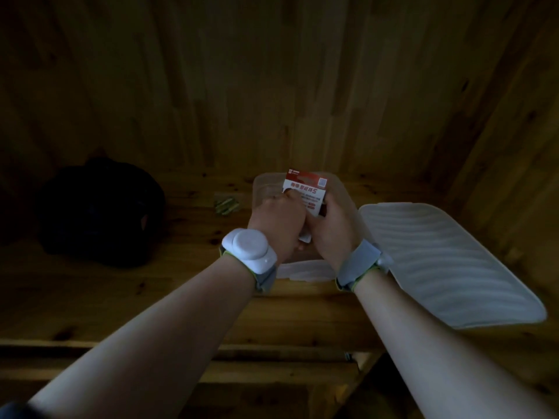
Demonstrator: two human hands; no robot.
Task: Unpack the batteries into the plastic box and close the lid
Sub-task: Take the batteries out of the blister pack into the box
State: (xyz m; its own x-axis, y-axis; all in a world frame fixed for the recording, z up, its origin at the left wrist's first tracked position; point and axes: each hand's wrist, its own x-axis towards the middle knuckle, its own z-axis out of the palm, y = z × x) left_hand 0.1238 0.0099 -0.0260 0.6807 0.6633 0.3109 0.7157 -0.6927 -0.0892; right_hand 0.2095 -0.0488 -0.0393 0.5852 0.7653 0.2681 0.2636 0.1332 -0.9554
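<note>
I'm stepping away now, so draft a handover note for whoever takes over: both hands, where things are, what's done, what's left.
Hands: left hand and right hand both grip the battery pack above the open plastic box.
Things: the lid lies on the table, right of the box. What look like loose batteries lie left of it.
Done: lid off. The hands hide the box's contents.
Left: empty the pack into the box, add any loose ones, close the lid.
</note>
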